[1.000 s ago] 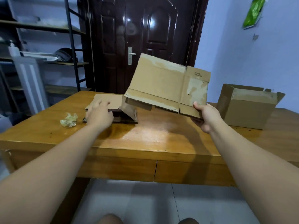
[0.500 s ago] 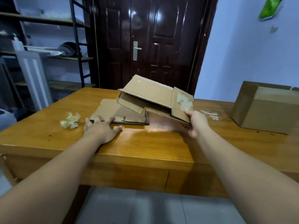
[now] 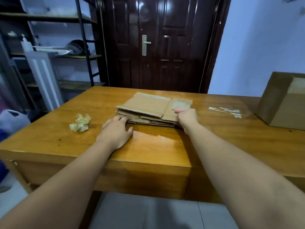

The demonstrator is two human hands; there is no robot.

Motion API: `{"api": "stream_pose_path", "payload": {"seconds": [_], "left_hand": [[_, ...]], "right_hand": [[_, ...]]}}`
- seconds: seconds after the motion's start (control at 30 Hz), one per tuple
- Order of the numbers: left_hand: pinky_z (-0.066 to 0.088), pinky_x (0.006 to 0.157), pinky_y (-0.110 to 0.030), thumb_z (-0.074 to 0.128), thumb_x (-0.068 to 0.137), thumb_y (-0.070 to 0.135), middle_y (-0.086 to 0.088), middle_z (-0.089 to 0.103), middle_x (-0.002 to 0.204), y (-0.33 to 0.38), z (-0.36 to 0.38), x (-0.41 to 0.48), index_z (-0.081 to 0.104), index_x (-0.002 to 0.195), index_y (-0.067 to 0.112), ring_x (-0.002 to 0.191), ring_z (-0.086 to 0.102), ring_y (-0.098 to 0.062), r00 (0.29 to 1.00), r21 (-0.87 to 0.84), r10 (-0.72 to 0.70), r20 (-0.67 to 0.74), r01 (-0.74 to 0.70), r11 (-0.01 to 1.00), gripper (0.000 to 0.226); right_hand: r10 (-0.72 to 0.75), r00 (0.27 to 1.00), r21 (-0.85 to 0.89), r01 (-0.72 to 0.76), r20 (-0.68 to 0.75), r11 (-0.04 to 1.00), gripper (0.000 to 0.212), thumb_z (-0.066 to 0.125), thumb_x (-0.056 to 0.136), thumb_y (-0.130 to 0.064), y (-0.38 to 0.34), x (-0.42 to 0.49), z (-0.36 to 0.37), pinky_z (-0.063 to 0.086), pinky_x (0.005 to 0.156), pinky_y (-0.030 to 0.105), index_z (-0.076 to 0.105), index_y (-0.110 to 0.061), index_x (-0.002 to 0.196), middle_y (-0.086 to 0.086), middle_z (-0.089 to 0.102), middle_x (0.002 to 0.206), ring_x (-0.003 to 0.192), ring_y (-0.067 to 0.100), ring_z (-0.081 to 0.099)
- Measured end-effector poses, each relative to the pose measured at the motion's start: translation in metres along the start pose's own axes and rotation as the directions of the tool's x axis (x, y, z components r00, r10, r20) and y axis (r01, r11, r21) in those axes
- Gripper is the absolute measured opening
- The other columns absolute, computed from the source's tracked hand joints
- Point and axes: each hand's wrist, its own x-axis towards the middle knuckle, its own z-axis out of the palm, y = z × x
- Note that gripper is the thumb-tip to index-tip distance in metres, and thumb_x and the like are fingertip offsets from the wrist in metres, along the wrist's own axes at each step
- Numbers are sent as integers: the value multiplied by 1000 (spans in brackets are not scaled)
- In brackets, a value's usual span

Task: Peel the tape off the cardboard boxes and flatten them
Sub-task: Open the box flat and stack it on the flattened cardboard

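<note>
A stack of flattened cardboard boxes (image 3: 148, 104) lies in the middle of the wooden table (image 3: 153, 144). My right hand (image 3: 187, 117) grips the near right corner of the top flattened box, thumb on top. Palm down on the table rests my left hand (image 3: 116, 131), its fingertips touching the stack's near left edge. A box that still stands upright (image 3: 283, 103) sits at the table's right end. To the left of the stack is a crumpled ball of peeled tape (image 3: 80, 122). A clear strip of tape (image 3: 226, 111) sticks flat on the table between the stack and the standing box.
A dark double door (image 3: 158, 43) stands behind the table. To the left rises a black metal shelf rack (image 3: 82, 38) with items on it, and a white panel (image 3: 42, 76) leans beside it. A white bag (image 3: 13, 119) sits at the far left.
My right hand has lowered the flattened box from the air onto the stack. My left hand slid back from the stack's top to the table at its near edge.
</note>
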Motion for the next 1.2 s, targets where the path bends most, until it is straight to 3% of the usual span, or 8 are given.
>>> {"api": "stream_pose_path", "payload": {"seconds": [0.1,0.23,0.37,0.57,0.63,0.73,0.83,1.2], "left_hand": [[41,102,-44,50,92,35,-10,30,142,3,-1,-6,32,145,24,123,41,-32,985,-57,-6,-171,-4,998,57],[29,109,-46,50,91,46,-9,6,155,4,-2,-10,18,149,37,136,21,-34,985,77,-29,-170,42,996,67],[11,114,-52,44,93,52,-4,-1,159,4,-2,-10,33,142,44,144,-3,-38,985,205,-54,-161,87,975,51],[22,112,-46,34,97,53,2,28,155,2,-3,-4,30,148,30,142,25,-22,998,127,-61,-13,62,990,57],[25,113,-43,36,97,51,-1,23,157,3,-4,-4,23,151,31,144,20,-25,999,85,-44,25,41,996,59],[19,117,-45,37,97,50,-7,16,159,0,-4,-2,16,149,43,147,10,-31,995,30,-10,98,7,1000,57],[10,118,-48,36,96,53,-8,6,161,-2,-1,0,17,148,47,147,-2,-32,996,78,-12,89,5,997,56],[-4,117,-49,33,98,46,0,-3,162,5,-3,-1,-3,152,38,147,-7,-32,968,361,250,-31,-222,906,65]], "right_hand": [[29,991,6,-30,130,1000,45,38,96,2,-2,5,-3,60,67,32,72,-23,111,6,58,119,83,25,59],[65,959,-50,-53,276,997,49,38,99,2,-6,2,-10,52,47,19,55,-24,136,3,45,119,75,18,52],[-5,972,-178,48,235,983,45,43,98,-5,-5,1,-5,57,72,30,53,-24,137,8,50,130,95,26,57],[-359,933,-611,277,-12,742,30,46,99,-36,13,-29,9,32,105,42,67,-28,119,12,13,158,131,34,40],[-411,911,-646,333,34,686,36,47,95,-48,15,-28,7,20,112,49,67,-27,117,11,20,157,140,33,22],[-367,901,-678,420,231,603,71,43,86,-68,14,-27,8,28,107,48,48,-21,139,8,34,150,136,31,27],[-273,891,-678,453,363,579,92,47,77,-79,16,-26,12,26,112,49,24,-31,152,8,18,159,144,33,15],[-491,829,-520,552,266,651,38,60,93,-29,22,-24,11,37,103,42,51,-26,130,6,44,135,130,27,35]]}}
